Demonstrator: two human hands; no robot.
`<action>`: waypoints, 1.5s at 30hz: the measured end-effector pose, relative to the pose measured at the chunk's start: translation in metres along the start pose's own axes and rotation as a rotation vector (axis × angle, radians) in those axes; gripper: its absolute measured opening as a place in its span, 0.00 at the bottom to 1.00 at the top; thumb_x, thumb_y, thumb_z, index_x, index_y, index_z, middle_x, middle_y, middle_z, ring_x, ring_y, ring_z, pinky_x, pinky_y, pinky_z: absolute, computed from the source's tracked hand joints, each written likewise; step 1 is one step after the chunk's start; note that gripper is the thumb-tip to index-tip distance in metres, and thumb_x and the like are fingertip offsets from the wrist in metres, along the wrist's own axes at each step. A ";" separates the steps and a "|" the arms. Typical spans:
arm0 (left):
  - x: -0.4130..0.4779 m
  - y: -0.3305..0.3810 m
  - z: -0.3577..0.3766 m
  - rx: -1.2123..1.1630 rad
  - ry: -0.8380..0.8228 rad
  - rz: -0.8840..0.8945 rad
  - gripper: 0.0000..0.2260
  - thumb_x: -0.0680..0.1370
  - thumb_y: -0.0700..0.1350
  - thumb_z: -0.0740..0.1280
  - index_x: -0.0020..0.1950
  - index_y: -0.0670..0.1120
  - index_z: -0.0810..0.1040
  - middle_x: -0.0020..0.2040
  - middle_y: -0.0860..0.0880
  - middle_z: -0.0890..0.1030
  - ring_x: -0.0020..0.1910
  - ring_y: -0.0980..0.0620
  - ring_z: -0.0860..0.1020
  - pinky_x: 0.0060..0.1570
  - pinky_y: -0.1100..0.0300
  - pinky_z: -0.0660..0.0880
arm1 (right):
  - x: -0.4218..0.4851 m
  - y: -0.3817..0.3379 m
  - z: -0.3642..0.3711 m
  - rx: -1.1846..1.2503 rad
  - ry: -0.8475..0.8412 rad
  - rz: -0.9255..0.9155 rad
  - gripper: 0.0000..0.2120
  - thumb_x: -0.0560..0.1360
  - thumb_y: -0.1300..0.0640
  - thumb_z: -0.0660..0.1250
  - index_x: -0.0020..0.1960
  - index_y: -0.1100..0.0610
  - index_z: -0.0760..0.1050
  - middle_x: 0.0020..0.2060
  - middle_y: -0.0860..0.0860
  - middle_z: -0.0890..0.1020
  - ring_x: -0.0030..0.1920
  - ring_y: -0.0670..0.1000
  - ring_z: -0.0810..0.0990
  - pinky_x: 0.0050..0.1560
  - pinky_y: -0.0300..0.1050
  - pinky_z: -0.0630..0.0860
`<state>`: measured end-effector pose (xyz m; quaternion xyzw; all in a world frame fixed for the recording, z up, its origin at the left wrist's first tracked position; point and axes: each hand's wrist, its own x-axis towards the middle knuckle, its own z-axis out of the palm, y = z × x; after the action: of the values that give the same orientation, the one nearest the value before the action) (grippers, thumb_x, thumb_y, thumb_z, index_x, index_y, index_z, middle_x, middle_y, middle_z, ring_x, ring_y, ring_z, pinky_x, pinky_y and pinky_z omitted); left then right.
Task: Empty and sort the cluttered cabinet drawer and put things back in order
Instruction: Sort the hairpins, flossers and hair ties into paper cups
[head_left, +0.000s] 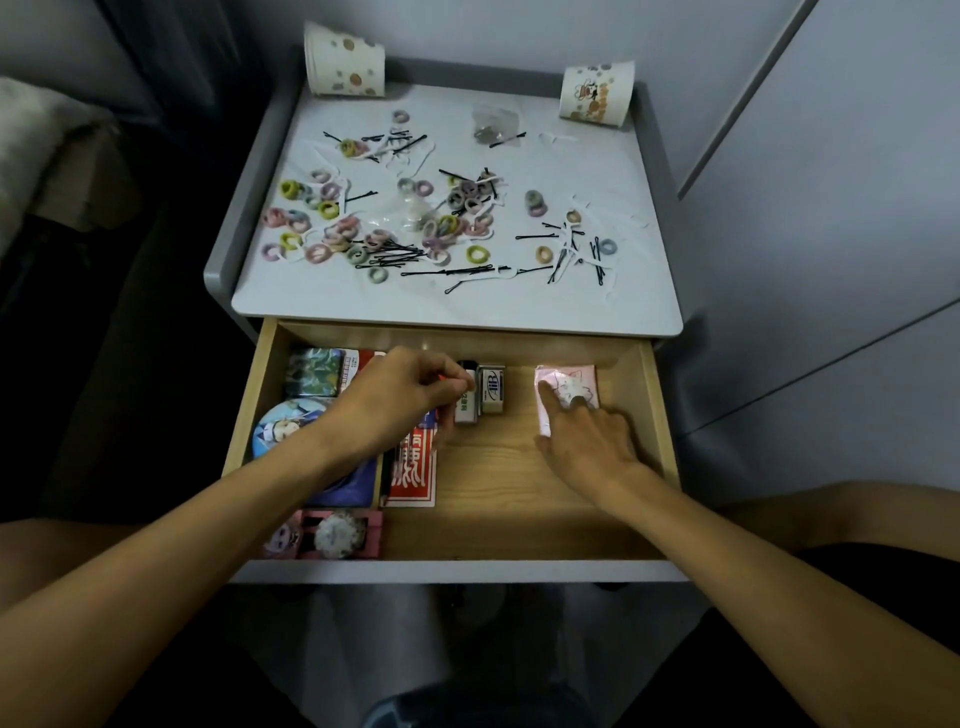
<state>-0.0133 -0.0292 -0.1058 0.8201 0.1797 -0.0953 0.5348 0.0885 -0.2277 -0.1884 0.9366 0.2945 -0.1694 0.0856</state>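
Left hand (410, 402) pinching what seems an eraser (466, 411) (print unreadable), right hand (589, 441) outstretched, touching pink packet (574, 378)

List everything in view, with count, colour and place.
cups: 2, white with spots, on their sides at the back of the cabinet top
hair ties: many, pastel, scattered on the top
hairpins: many, black, among the ties
clear bag: 1, back of the top
drawer: 1, wood, pulled open
erasers: 2, white, back middle of drawer
pink packet: 1, back right of drawer
badge: 1, round, blue, left of drawer
red card: 1, red and white, beside the badge
pink box: 1, front left corner
tin: 1, green-blue, back left corner
left hand: pinches left eraser
right hand: forefinger on pink packet
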 end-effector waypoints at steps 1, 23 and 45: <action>0.001 0.000 0.000 0.000 -0.008 0.002 0.07 0.82 0.45 0.64 0.51 0.48 0.82 0.39 0.46 0.85 0.41 0.49 0.84 0.51 0.52 0.79 | 0.000 0.002 0.001 -0.007 0.001 0.002 0.33 0.82 0.44 0.56 0.80 0.52 0.46 0.67 0.59 0.72 0.60 0.57 0.76 0.52 0.50 0.73; -0.003 0.006 0.000 0.021 -0.003 0.023 0.08 0.82 0.44 0.63 0.51 0.47 0.83 0.33 0.52 0.83 0.34 0.64 0.78 0.45 0.58 0.73 | 0.013 0.020 -0.033 -0.011 0.023 0.175 0.23 0.76 0.55 0.65 0.66 0.59 0.60 0.64 0.61 0.71 0.57 0.61 0.77 0.47 0.48 0.68; -0.004 0.000 -0.004 0.051 -0.018 0.037 0.08 0.82 0.43 0.64 0.48 0.49 0.83 0.41 0.47 0.86 0.42 0.53 0.83 0.56 0.48 0.77 | 0.000 0.019 0.005 -0.470 0.062 -0.143 0.33 0.80 0.45 0.62 0.76 0.64 0.56 0.67 0.65 0.69 0.62 0.60 0.74 0.60 0.51 0.75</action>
<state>-0.0170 -0.0266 -0.1024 0.8359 0.1571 -0.0973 0.5169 0.0975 -0.2444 -0.1921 0.8726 0.3937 -0.0732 0.2798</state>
